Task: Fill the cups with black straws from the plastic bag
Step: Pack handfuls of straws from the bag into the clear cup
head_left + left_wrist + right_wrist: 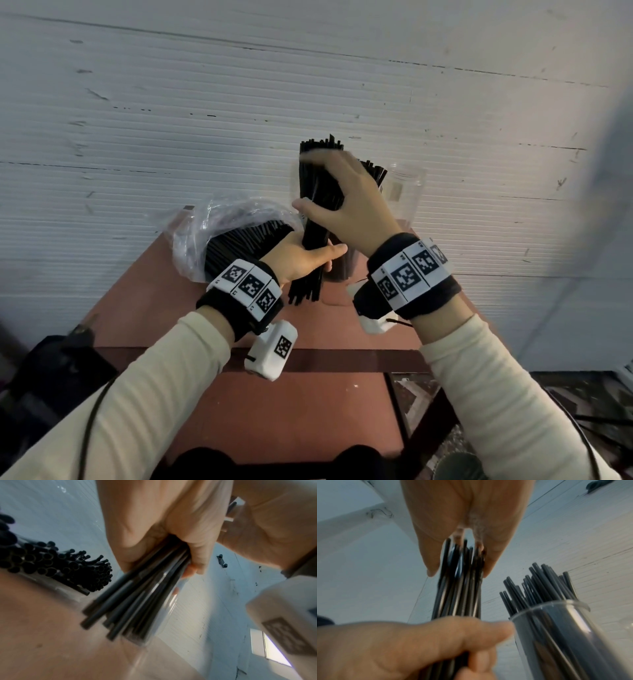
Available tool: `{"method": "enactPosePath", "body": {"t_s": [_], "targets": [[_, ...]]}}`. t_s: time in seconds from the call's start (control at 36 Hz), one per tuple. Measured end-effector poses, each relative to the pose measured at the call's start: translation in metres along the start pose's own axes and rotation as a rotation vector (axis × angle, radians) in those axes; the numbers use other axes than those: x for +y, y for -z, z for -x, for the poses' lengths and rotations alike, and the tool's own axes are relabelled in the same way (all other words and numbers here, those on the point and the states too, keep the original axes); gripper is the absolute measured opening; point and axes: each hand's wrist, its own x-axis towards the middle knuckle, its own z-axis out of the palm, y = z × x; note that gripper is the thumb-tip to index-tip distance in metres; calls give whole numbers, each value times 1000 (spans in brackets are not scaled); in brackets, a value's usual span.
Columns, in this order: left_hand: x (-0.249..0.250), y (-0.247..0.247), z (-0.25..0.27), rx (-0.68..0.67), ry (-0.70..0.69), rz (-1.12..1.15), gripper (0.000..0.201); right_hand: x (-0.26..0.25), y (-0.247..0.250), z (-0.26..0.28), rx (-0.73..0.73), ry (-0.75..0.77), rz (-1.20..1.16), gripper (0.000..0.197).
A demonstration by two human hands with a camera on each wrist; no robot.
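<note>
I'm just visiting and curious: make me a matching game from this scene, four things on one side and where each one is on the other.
Things:
1. bundle of black straws
2. plastic bag
3. filled clear cup
4. empty clear cup

Places:
A. lying open on the table's left
B. at the far right, nothing in it
C. held in both hands
D. beside the bundle, packed with straws

Pairs: 1-C, 2-A, 3-D, 4-B

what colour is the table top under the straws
Reddish-brown, a plain table top; the head view shows it best, below the black straws.
</note>
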Motion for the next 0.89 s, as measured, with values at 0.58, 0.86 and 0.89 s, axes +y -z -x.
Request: {"method": "enactPosePath", "body": {"t_s": [0.58, 0.86, 0.89], "targets": [[35, 2, 4, -152, -213, 135, 46, 3, 31, -7, -209, -195, -168, 16], [29, 8, -34, 285, -217, 68, 136, 31, 84, -56, 126, -294, -334, 18], [27, 9, -38, 234, -169, 62, 143, 33, 87, -59, 140, -303, -333, 20]]}}
